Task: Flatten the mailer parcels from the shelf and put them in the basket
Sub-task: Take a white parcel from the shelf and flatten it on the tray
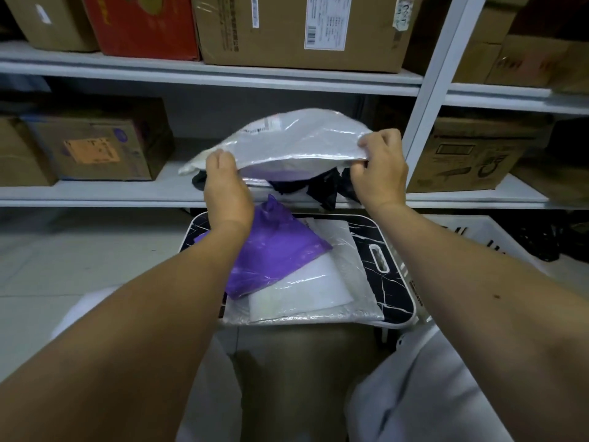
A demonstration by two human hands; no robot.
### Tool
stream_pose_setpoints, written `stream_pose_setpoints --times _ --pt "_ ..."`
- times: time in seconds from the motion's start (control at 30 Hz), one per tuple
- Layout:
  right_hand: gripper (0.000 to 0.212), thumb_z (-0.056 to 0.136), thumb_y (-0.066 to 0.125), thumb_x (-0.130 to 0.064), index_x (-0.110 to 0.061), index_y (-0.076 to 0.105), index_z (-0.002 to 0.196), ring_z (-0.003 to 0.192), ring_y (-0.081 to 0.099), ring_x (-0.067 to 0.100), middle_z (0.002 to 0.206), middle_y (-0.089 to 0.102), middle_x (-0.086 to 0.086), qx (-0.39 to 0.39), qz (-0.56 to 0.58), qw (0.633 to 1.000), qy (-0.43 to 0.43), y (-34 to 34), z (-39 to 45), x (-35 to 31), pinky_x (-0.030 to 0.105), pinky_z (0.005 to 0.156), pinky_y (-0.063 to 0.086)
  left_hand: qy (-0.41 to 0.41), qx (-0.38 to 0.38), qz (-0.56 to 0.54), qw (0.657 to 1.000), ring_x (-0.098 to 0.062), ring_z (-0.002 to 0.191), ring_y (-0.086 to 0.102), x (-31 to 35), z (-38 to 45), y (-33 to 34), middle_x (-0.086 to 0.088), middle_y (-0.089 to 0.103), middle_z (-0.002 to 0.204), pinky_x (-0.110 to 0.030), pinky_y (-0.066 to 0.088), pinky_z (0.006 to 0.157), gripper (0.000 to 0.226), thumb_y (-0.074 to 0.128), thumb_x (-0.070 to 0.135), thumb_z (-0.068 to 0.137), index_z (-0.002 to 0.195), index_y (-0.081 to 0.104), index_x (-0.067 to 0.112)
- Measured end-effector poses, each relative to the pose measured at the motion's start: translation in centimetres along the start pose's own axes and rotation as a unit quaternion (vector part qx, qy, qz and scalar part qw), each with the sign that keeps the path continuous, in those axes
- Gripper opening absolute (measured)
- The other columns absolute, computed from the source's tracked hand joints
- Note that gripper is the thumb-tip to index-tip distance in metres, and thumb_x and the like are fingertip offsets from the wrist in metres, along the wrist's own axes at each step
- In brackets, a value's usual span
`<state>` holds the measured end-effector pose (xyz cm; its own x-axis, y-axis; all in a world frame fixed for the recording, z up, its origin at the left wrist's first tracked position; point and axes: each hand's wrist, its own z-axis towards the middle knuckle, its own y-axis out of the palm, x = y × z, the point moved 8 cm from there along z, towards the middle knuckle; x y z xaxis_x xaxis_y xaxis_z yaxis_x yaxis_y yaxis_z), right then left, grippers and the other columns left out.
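White metal shelving [204,78] spans the whole background, its tiers loaded with cardboard boxes [296,30] above and to both sides. Below the shelf edge, between the person's knees, sits a black marble-patterned tray surface [390,282] with a slot handle at its right; whether this is the basket itself cannot be told. A white slatted crate [471,232] shows partly behind the right forearm. On the black surface lies a flat grey-white mailer [347,301], a smaller white one on top of it, and a crumpled purple mailer [271,250] over their left part. Raised above these, at the level of the middle shelf, is a puffed white mailer parcel [296,141], held clear of the shelf board. Left hand [224,186] grips its near-left edge, fingers curled under and hidden behind the plastic. Right hand [381,167] pinches its right corner between thumb and curled fingers. Under the held parcel, on the shelf, a black bag [318,186] and a strip of purple plastic are just visible.
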<state>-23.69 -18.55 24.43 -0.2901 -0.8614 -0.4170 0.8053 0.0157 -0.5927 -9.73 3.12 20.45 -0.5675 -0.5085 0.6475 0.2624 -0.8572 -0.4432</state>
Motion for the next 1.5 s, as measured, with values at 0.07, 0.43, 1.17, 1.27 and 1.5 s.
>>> stream_pose_setpoints --times 0.07,0.43,1.17,1.27,1.5 --pt "0.027 0.084 0.056 -0.003 -0.007 0.058 0.111 0.086 0.047 0.022 0.121 0.045 0.011 -0.006 -0.004 1.000 0.016 0.4 -0.4 0.7 0.028 0.070 0.035 0.021 0.006 -0.003 1.000 -0.031 0.107 0.052 0.5 0.4 0.1 -0.017 0.047 0.130 -0.029 0.040 0.086 0.020 0.039 -0.005 0.093 0.108 0.052 -0.001" --pt "0.026 0.093 0.046 -0.007 -0.005 0.050 0.119 0.098 0.054 0.034 0.124 0.044 0.015 -0.298 -0.191 0.932 0.075 10.5 -9.4 8.6 0.034 0.071 0.035 0.071 -0.255 0.281 0.923 -0.036 0.069 0.056 -5.0 -9.7 5.4 -0.015 0.052 0.105 -0.037 0.033 0.048 0.021 0.064 -0.002 0.071 0.088 0.056 0.007" --pt "0.064 0.098 0.016 -0.058 -0.032 -0.003 0.154 0.148 -0.014 0.028 0.162 -0.014 0.003 -0.333 -0.207 0.913 -0.110 18.4 -13.4 4.0 0.059 0.116 0.000 0.045 -0.297 0.314 0.901 -0.038 0.146 -0.007 -10.9 -12.6 13.2 -0.010 -0.011 0.160 -0.063 0.004 0.113 0.073 0.008 0.063 0.091 0.152 -0.006 0.028" --pt "0.071 0.094 0.014 -0.067 -0.035 -0.012 0.152 0.145 -0.021 0.036 0.159 -0.024 0.005 -0.386 -0.205 0.898 -0.058 20.7 -15.7 6.5 0.064 0.114 -0.002 0.073 -0.317 0.301 0.896 -0.041 0.145 0.005 -11.9 -14.2 14.7 -0.012 0.005 0.160 -0.065 0.012 0.110 0.074 0.006 0.066 0.090 0.153 0.006 0.027" --pt "0.077 0.088 0.006 -0.075 -0.036 -0.021 0.149 0.142 -0.028 0.039 0.156 -0.033 0.005 -0.436 -0.215 0.874 -0.017 22.7 -19.8 9.2 0.065 0.113 -0.003 0.082 -0.361 0.291 0.882 -0.040 0.145 -0.002 -14.3 -17.7 16.9 -0.011 -0.002 0.159 -0.067 0.012 0.110 0.072 0.009 0.068 0.093 0.152 0.003 0.028"
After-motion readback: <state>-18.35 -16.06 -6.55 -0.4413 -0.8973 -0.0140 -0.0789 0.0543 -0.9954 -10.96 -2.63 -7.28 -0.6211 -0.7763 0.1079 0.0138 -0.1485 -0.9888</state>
